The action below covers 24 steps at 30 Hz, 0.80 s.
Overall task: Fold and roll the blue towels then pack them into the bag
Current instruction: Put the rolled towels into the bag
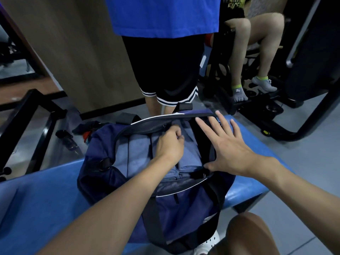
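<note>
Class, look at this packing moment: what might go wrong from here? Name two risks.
1. The left hand grips one of the rolled blue-grey towels inside the open navy fabric duffel bag; a tug may loosen its roll.
2. The open right hand spreads over the bag's right rim, and the bag seems to hang over the near edge of the blue padded bench; pressing there might tip or slide it.

dim, bluish light (edges bowed), slight blur throughout.

Matt woven cloth bag (110,150), soft cloth towels (138,153), glossy smooth bench (46,196).
</note>
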Available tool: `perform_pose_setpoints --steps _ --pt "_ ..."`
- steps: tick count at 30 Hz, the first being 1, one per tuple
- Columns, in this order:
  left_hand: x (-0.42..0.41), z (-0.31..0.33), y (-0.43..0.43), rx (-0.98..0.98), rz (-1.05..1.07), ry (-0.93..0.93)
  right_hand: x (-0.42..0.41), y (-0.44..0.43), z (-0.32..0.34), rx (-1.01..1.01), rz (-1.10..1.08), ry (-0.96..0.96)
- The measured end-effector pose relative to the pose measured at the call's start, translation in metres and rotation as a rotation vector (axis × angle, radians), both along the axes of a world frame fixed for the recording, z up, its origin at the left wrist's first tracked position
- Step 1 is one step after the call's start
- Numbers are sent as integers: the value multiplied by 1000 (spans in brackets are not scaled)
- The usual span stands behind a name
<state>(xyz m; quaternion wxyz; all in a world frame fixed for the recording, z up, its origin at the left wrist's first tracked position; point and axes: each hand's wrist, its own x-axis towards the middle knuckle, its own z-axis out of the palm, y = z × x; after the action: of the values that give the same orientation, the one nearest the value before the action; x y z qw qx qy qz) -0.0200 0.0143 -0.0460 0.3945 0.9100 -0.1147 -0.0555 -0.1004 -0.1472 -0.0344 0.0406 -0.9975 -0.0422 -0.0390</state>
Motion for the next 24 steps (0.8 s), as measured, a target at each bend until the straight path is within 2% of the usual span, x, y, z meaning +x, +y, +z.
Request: perform_pose_setpoints --steps 8,13,15,19,24 --pt "-4 -2 4 216 -135 158 3 1 4 22 -9 -12" --pt "-6 -6 9 147 -165 174 1 3 5 29 -21 -41" --pt "-7 -11 12 190 -216 131 1 3 2 41 -28 -36" --pt "-8 -22 16 366 -321 -103 1 3 -3 73 -43 -16" --pt "-8 -31 25 534 -419 -206 0 2 -4 85 -45 -12"
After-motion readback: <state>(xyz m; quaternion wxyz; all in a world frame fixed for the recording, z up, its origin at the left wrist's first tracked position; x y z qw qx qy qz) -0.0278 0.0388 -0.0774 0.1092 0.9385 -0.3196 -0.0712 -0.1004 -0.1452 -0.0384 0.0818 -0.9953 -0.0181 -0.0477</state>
